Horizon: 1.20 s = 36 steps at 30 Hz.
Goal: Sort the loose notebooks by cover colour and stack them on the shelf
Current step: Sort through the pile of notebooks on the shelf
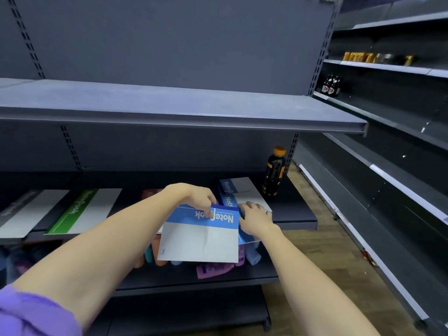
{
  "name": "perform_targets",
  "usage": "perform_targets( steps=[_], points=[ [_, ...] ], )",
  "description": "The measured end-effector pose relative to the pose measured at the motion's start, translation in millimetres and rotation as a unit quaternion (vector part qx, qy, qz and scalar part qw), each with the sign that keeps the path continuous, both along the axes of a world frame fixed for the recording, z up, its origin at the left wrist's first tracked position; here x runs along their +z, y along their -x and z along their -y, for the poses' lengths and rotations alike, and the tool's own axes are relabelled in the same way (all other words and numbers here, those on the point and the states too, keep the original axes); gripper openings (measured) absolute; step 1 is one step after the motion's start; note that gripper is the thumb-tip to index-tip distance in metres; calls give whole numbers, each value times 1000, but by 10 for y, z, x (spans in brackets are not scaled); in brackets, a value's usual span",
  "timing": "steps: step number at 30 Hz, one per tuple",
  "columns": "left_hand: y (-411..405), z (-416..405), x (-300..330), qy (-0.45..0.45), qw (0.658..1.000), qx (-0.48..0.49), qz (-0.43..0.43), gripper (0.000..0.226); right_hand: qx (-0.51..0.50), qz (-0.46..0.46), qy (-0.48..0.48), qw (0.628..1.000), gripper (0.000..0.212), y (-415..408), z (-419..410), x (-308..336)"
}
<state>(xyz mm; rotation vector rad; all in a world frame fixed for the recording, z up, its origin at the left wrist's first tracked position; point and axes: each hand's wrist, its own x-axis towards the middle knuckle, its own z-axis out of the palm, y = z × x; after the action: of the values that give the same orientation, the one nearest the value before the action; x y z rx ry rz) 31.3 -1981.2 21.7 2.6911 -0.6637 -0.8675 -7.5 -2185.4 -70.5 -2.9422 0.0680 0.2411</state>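
Left hand pinches top edge of blue-and-white paper notebook, held tilted over dark metal shelf front edge. Right hand rests flat, fingers relaxed, on blue notebook stack beside it.

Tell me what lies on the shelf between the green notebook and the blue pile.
In the head view, a reddish notebook, mostly hidden behind the left hand, lies between the green notebook and the blue pile.
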Motion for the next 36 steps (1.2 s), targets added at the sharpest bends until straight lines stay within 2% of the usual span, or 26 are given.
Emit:
perform_targets(
  steps=[1,3,6,9,11,13,16,19,23,25,32,36],
  points=[
    [10,13,4,5,1000,5,-4,7,-8,-7,5,1000,52,-15,-12,10],
    [24,38,28,12,1000,10,-11,11,-12,-11,3,1000,51,-57,-22,17],
    [26,51,28,32,999,42,-6,9,-16,5,-66,998,43,-110,43,41],
    [-4,72,-70,73,992,103,30,46,-45,40,-119,991,39,-134,180,84],
    [-10,118,-152,116,982,146,30,55,-53,48,-141,987,41,-142,246,113],
    [-25,189,-232,154,971,178,25,48,-49,56,-144,987,42,-139,277,135],
    [-33,345,-335,214,945,245,29,22,-35,70,-141,987,34,-112,302,180],
    [17,514,-377,195,931,297,83,13,-26,70,-130,989,36,-83,326,197],
    [113,600,-398,51,954,228,186,14,-22,60,-136,989,40,-46,333,198],
    [122,593,-418,19,958,193,209,19,-21,58,-135,989,39,-34,333,199],
    [76,430,-473,20,969,138,206,22,23,15,-36,999,38,-69,186,107],
    [59,281,-515,32,971,129,198,27,14,21,-11,1000,37,-189,64,42]
  ],
)
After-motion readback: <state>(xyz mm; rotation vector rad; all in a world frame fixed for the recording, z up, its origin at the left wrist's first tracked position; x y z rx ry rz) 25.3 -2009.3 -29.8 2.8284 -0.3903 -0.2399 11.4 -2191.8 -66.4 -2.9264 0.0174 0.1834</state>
